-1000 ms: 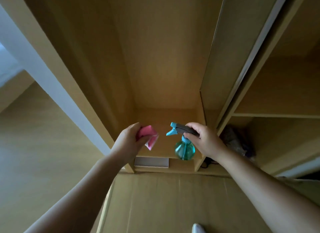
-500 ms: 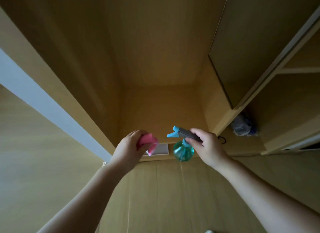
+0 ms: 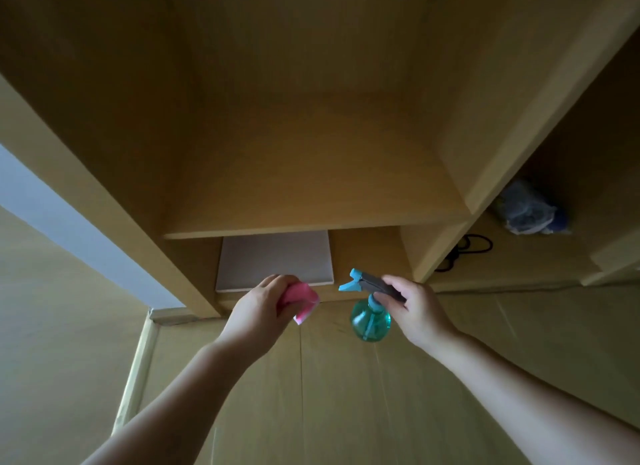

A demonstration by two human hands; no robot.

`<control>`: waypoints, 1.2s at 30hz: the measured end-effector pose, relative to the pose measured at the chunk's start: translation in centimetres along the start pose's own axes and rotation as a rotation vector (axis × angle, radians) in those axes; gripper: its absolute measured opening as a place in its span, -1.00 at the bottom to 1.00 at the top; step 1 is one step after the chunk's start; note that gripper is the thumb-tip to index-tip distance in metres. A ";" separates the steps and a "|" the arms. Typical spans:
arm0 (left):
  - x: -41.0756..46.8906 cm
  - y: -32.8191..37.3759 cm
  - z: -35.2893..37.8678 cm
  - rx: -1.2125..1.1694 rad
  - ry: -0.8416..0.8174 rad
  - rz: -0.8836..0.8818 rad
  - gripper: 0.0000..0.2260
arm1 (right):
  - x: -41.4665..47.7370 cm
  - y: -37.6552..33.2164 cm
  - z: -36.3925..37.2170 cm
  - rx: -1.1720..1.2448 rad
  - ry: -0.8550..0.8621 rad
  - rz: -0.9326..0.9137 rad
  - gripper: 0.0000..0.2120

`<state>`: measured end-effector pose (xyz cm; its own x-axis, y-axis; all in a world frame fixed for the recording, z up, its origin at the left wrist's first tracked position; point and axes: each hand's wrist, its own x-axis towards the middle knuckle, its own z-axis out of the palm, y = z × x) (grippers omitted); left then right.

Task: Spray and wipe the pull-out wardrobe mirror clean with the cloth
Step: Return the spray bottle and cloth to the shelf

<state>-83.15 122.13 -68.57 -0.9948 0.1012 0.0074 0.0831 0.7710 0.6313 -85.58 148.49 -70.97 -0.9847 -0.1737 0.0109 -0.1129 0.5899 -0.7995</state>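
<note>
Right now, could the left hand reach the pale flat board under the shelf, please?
Probably yes: the left hand, gripping the pink cloth, is just before the board with nothing between.

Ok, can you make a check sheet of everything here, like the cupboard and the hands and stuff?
Surface: wooden wardrobe shelf, flat white panel beneath it.
Job's things: pink cloth and teal spray bottle, both held; mirror not made out.
Clutter: bagged bundle in the right compartment.
Grippers: left hand grips the cloth; right hand holds the bottle at its spray head.
Cables: black cable looped in the right compartment.
Surroundings: wooden floor, pale wall at left.
</note>
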 end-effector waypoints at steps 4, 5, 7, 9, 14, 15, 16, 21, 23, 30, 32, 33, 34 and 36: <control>1.4 -4.3 6.5 0.014 0.008 0.000 -0.75 | 2.4 7.6 3.8 -0.043 0.055 -0.007 -0.84; 1.8 -5.0 7.6 0.014 0.002 0.008 -0.75 | 3.2 8.9 4.4 -0.062 0.083 -0.004 -0.80; 2.5 -6.1 9.3 0.031 0.003 0.019 -0.75 | 4.9 11.2 5.3 -0.090 0.126 -0.008 -0.77; 3.4 -6.9 10.5 0.042 0.021 0.025 -0.75 | 6.7 12.8 5.8 -0.103 0.164 -0.015 -0.75; 5.1 -7.5 12.2 0.050 0.038 0.032 -0.74 | 10.1 15.2 6.5 -0.050 0.210 0.017 -0.64; 5.3 -7.4 12.4 0.052 0.051 0.037 -0.73 | 10.4 15.4 6.6 -0.043 0.207 0.030 -0.63; 5.4 -7.2 12.5 0.052 0.061 0.041 -0.73 | 10.7 15.6 6.6 -0.047 0.200 0.036 -0.63; 6.2 -6.8 13.1 0.042 0.084 0.065 -0.73 | 11.4 15.9 6.5 -0.060 0.200 0.018 -0.76; 6.5 -6.9 13.1 0.046 0.087 0.071 -0.73 | 11.8 16.0 6.6 -0.069 0.203 0.010 -0.77; 6.7 -7.4 13.2 0.040 0.092 0.057 -0.72 | 11.2 16.5 6.6 -0.139 0.252 0.041 -0.48; 6.7 -7.6 13.4 0.033 0.091 0.065 -0.73 | 9.6 17.4 6.9 -0.218 0.365 -0.043 -0.53; 6.7 -7.7 13.6 0.032 0.089 0.069 -0.73 | 8.7 17.9 7.0 -0.288 0.396 -0.104 -0.60; 6.8 -7.7 13.7 0.033 0.085 0.071 -0.74 | 7.9 18.5 7.1 -0.374 0.369 -0.140 -0.65; 7.0 -7.8 13.8 0.035 0.079 0.074 -0.74 | 6.6 19.4 7.4 -0.568 0.153 -0.169 -0.65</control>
<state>-89.93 125.48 -84.17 -0.9873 0.1099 0.1145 0.1569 0.7847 0.5997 -93.25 152.96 -90.86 -0.9500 -0.2115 0.2296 -0.2810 0.8996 -0.3342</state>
